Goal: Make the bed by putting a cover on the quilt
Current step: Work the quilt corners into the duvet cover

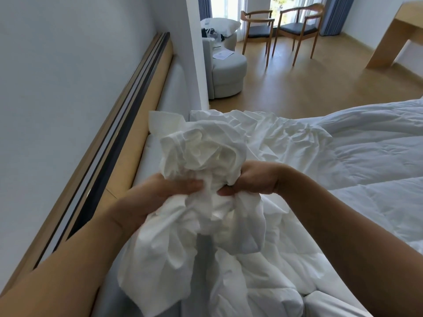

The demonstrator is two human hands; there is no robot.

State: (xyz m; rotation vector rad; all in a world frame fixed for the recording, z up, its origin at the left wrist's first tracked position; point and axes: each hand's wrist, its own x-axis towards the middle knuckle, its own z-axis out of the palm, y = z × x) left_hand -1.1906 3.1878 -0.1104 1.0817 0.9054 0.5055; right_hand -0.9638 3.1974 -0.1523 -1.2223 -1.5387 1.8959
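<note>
A white quilt cover [201,154] is bunched into a crumpled wad in front of me, above the head end of the bed. My left hand [160,191] grips the wad from the left, fingers curled into the cloth. My right hand [249,179] grips it from the right, thumb pinching a fold. More of the cover hangs down below my hands and trails across the mattress toward the far side. The padded white quilt [366,152] lies spread over the right part of the bed.
A wooden headboard ledge [109,143] runs along the wall at left. Beyond the bed are a round grey armchair [226,72] with a pillow and papers, two wooden chairs [295,28] by the window, and a wooden desk [393,35] at right.
</note>
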